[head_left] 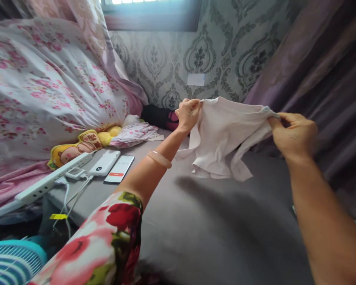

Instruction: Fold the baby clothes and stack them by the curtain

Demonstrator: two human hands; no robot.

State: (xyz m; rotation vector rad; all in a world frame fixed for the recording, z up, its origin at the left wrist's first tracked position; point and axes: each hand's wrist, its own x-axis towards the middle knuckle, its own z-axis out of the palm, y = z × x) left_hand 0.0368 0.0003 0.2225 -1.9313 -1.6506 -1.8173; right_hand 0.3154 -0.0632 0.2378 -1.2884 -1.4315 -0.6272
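A small pale pink long-sleeved shirt [222,130] hangs in the air, stretched between both hands above a grey sheet [178,221]. My left hand [190,114] pinches its upper left corner, with a light bangle on the forearm. On the other side, my right hand [295,132] is closed on the upper right corner. The sleeves and lower edge dangle loosely, and the cloth casts a shadow on the sheet.
At the left lie a white power strip [55,178] with cables, a white power bank [105,162], a phone [120,169], a yellow plush [74,152] and a folded floral cloth [136,134]. A blue fan [16,261] stands at lower left. Curtains flank both sides.
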